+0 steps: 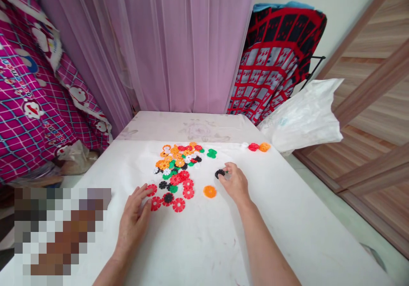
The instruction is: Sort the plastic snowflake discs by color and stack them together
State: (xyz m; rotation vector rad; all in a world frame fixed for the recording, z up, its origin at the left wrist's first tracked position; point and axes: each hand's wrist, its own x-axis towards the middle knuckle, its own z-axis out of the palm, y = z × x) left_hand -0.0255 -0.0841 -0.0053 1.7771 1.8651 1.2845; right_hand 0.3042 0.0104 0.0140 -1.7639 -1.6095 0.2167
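Many flat notched plastic discs lie in a loose heap on the white table. In the head view my right hand [236, 183] pinches a black disc [220, 174] to the right of the heap. Below it lies an orange disc [210, 191]. My left hand [135, 209] rests at the heap's left edge with fingers apart, its fingertips over a red disc [152, 189]. More red discs [179, 205] are spread in front of the heap, and a black disc [168, 198] sits on one of them. Orange discs [164, 164] fill the heap's far part.
Near the table's [198, 247] far right edge sit a red piece [253, 147] and an orange piece [264, 147]. Green discs [211, 153] lie right of the heap. A white plastic bag [303, 115] stands beyond the right edge; a purple curtain [179, 43] hangs behind.
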